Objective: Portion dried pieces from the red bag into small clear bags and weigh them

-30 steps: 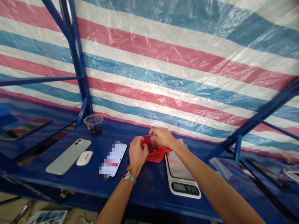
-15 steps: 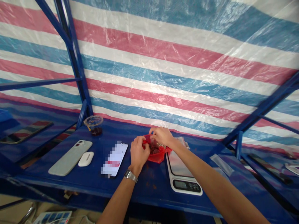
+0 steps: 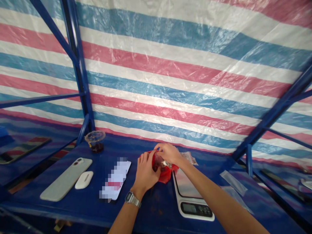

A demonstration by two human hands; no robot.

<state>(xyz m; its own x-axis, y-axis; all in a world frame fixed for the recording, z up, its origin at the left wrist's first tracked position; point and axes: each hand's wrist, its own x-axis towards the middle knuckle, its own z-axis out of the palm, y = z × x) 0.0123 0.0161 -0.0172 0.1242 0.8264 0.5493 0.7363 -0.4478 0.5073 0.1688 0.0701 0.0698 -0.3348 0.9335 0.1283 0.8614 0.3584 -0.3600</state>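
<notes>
A red plastic bag (image 3: 166,175) rests on the blue shelf, its mouth spread around dark and shiny small contents that I cannot make out. My left hand (image 3: 147,170), with a watch on the wrist, is closed on the bag's left side, thumb toward the opening. Over the far rim bends my right hand (image 3: 168,153), its fingers curled at the bag; whether they also grip something inside is hidden. Just right of the bag, partly under my right forearm, lies a white digital scale (image 3: 192,209) with a metal plate.
Left of my hands lie a lit phone (image 3: 119,180), a white earbud case (image 3: 84,180) and a pale green phone (image 3: 65,180). Behind them stands a clear cup (image 3: 95,143) with dark contents. Clear plastic bags (image 3: 234,182) lie right. Blue posts and a striped sheet (image 3: 170,81) enclose the back.
The view has tilted up, so the shelf things appear lower. My left hand has spread further over the bag's left side, and the bag's opening has shifted shape.
</notes>
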